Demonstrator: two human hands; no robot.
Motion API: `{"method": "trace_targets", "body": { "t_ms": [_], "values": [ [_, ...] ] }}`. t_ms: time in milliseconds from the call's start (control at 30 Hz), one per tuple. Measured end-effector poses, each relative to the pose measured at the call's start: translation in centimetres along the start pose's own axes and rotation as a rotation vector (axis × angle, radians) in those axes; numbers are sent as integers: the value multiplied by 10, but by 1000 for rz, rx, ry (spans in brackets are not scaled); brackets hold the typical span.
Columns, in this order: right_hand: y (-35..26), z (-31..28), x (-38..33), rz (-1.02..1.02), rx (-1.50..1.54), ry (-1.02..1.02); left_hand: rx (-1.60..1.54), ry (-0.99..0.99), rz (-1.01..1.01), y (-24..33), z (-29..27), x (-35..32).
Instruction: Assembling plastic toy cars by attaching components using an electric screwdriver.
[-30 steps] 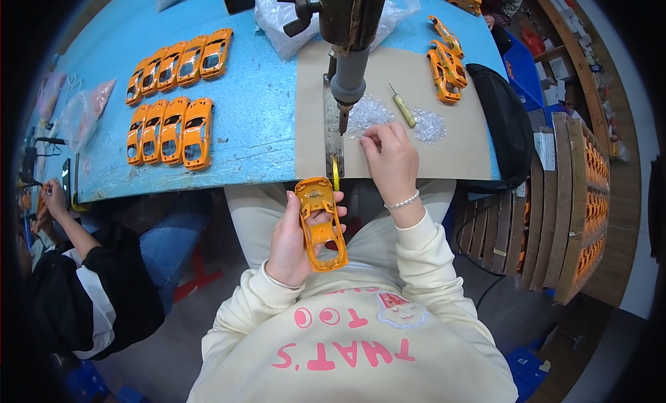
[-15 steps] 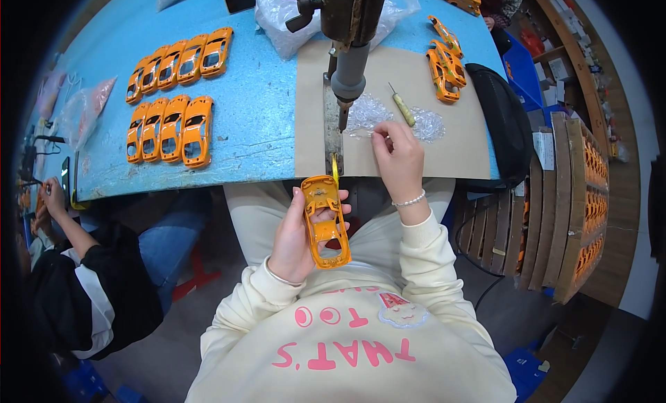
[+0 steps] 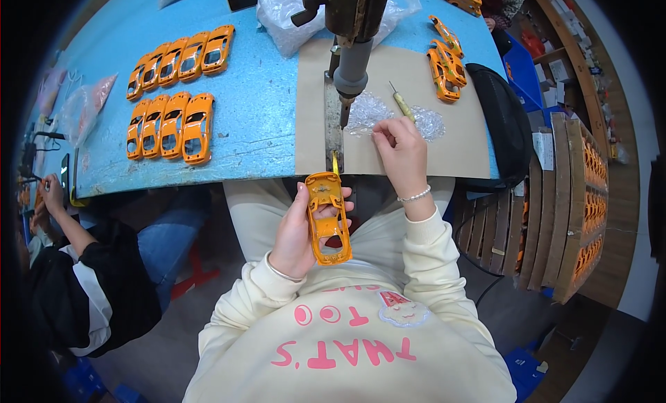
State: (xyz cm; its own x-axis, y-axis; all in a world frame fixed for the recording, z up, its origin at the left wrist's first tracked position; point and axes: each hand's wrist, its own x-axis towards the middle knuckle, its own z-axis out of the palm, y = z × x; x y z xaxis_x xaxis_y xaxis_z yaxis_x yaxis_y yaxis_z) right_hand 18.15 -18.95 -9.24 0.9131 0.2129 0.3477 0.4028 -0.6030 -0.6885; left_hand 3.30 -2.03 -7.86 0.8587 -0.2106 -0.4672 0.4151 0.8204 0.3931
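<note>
My left hand (image 3: 295,233) holds an orange toy car body (image 3: 328,217) over my lap, its hollow underside facing up. My right hand (image 3: 401,153) rests on the brown cardboard sheet (image 3: 416,91) at the table's near edge, fingers pinched together at the edge of a pile of small clear bits (image 3: 368,112); what they pinch is too small to see. A small yellow-handled tool (image 3: 401,103) lies on the cardboard just beyond that hand. A press machine's grey head (image 3: 350,70) hangs over the cardboard, left of my right hand.
Two rows of orange car bodies (image 3: 170,122) lie on the blue table (image 3: 257,118) to the left. More orange bodies (image 3: 444,70) sit at the cardboard's right end, beside a black bag (image 3: 496,118). Clear plastic bags (image 3: 284,21) lie behind the machine. Another person (image 3: 76,264) sits at left. Stacked trays (image 3: 576,195) stand at right.
My left hand has drawn the car body slightly down toward my lap and tilted it. My right hand has slid a little left along the cardboard near the clear bits.
</note>
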Motion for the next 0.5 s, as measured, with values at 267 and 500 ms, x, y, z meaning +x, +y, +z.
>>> {"method": "trace_targets", "body": {
  "t_ms": [267, 500],
  "values": [
    [-36, -20, -34, 287, 333, -150, -35, -7, 8, 0, 6, 0],
    [-55, -28, -65, -304, -11, -132, -53, 19, -56, 0, 13, -7]
  ]
}}
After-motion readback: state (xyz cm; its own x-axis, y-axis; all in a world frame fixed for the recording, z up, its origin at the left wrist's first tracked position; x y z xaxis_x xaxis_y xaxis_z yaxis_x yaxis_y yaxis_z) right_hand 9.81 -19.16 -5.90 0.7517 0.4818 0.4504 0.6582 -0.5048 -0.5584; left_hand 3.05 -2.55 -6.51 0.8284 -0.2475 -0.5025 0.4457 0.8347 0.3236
